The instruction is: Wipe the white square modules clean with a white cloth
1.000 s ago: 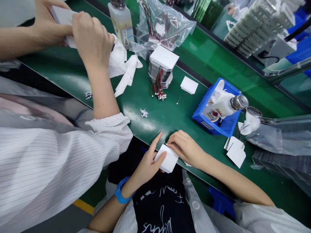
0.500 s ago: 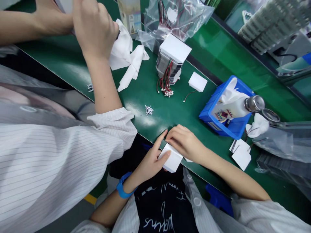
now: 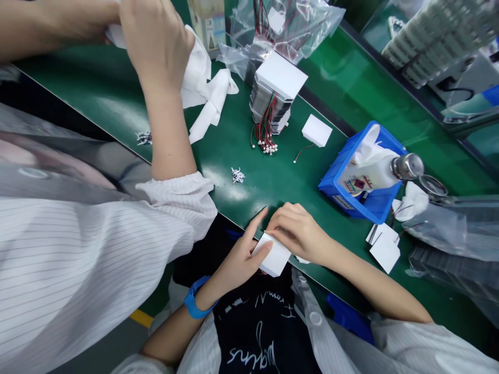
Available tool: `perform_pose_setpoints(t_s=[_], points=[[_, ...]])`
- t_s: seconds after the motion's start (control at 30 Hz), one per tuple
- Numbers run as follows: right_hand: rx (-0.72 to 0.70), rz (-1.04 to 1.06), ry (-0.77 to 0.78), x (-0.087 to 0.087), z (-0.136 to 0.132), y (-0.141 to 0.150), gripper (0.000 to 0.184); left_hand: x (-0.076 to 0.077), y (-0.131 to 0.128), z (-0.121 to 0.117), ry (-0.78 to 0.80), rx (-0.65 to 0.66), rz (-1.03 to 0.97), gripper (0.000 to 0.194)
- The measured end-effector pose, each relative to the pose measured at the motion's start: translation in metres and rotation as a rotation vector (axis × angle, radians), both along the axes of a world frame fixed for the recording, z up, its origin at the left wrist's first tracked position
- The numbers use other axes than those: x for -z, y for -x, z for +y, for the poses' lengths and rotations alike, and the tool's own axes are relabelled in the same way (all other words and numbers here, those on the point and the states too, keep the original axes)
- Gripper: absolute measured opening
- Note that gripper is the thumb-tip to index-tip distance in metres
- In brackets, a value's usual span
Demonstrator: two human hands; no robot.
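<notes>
My left hand holds a flat white rectangular panel at the table's front edge, thumb lying on its face and index finger stretched out past it. At the panel's upper edge, my right hand is closed in a pinch, fingertips against that edge. What sits between those fingertips is too small to make out. Part of another white piece shows under my right hand. Ahead on the green table lies a small pile of white scraps.
A stack of panels with red and black wires stands at the back, one wired panel beside it. Rightward are a blue bin with a bottle and several loose panels. A co-worker's arm reaches in at left, near white cloths.
My fingers stay at the panel's upper edge, with the panel tilted slightly differently. The co-worker's hands have shifted a little at the upper left.
</notes>
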State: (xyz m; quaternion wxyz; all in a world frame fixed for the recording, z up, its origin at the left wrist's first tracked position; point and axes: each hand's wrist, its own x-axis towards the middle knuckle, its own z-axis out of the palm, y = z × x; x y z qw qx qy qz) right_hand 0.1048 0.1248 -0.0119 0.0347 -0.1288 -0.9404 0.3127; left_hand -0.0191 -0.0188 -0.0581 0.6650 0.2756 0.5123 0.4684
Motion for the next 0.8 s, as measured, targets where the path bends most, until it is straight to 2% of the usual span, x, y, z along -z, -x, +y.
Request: perform_pose_setpoints(t_s=[0.13, 0.2, 0.3, 0.43, 0.6, 0.7, 0.8], points=[[0.067, 0.002, -0.087, 0.001, -0.0015, 0.0006, 0.022, 0.0014, -0.0008, -0.0005, 0.002, -0.005, 0.019, 0.079], [0.088, 0.008, -0.062, 0.0018, -0.0011, 0.0007, 0.021, 0.0024, -0.0011, -0.0008, 0.004, -0.01, 0.021, 0.079], [0.042, 0.012, -0.008, 0.0022, -0.0005, 0.0007, 0.019, 0.0032, -0.0011, -0.0011, 0.001, -0.003, 0.016, 0.079], [0.096, -0.006, -0.078, 0.0023, -0.0009, 0.0012, 0.022, 0.0023, -0.001, -0.0011, 0.0, -0.006, 0.022, 0.08], [0.044, -0.014, -0.022, 0.0022, -0.0017, -0.0004, 0.021, 0.0009, -0.0014, -0.0005, 0.002, -0.012, -0.01, 0.08], [0.096, -0.015, -0.072, 0.0022, -0.0021, -0.0007, 0.022, 0.0006, -0.0015, -0.0004, -0.001, -0.012, 0.01, 0.08], [0.103, -0.01, -0.04, 0.0022, -0.0022, -0.0005, 0.021, 0.0002, -0.0012, -0.0001, -0.004, -0.011, 0.018, 0.081]])
